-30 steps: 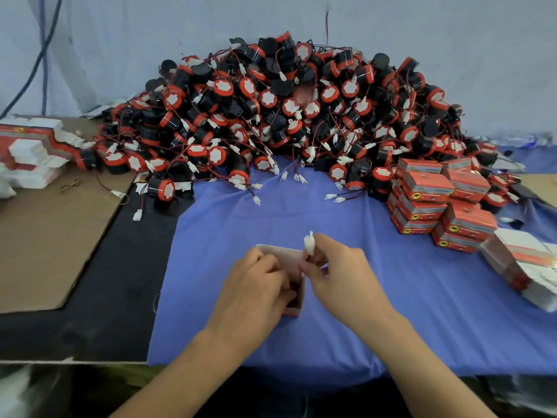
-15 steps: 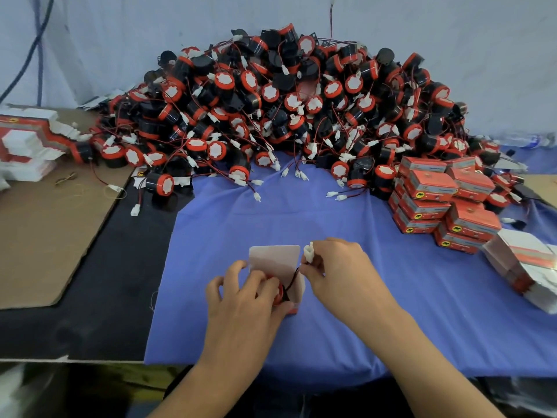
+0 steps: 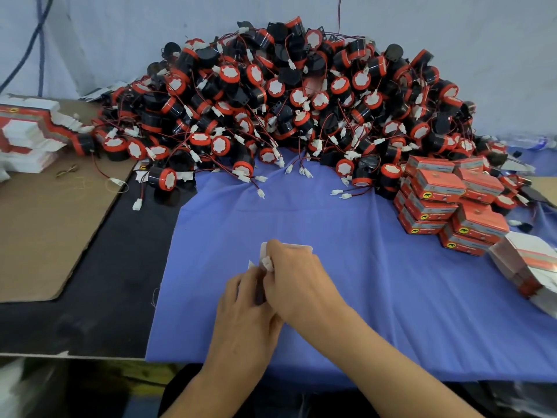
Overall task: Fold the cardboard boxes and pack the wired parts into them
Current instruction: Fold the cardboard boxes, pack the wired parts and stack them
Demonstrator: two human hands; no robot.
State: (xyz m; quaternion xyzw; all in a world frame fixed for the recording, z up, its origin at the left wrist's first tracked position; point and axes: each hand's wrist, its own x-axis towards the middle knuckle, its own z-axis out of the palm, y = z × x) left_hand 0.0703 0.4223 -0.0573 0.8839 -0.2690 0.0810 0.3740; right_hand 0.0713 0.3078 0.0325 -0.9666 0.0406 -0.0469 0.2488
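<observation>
Wired parts point(image 3: 301, 101) lie heaped at the far side of the desk point(image 3: 105, 282), black-and-red drums trailing red leads and white connectors, as we work near the front edge of a blue cloth point(image 3: 407, 297). One small cardboard box point(image 3: 303, 247) sits between our hands. It is mostly hidden, with only a white flap showing just beyond the right knuckles. Our left hand point(image 3: 244, 303) curls its grip round the box's near left side. Our right hand point(image 3: 298, 282) has its grip closed on a white plug point(image 3: 267, 263) at the mouth of the box, fingertips pinching it. We cannot tell whether the body of the part is already inside, though we judge the lead is being tucked in before the flap closes.

To the right, closed red boxes point(image 3: 446, 200) stand stacked against the heap. Flat blanks point(image 3: 27, 137) wait at the far left, and more lie at the right edge. With the heap dwarfing the stack, we judge most of the packing lies ahead.
</observation>
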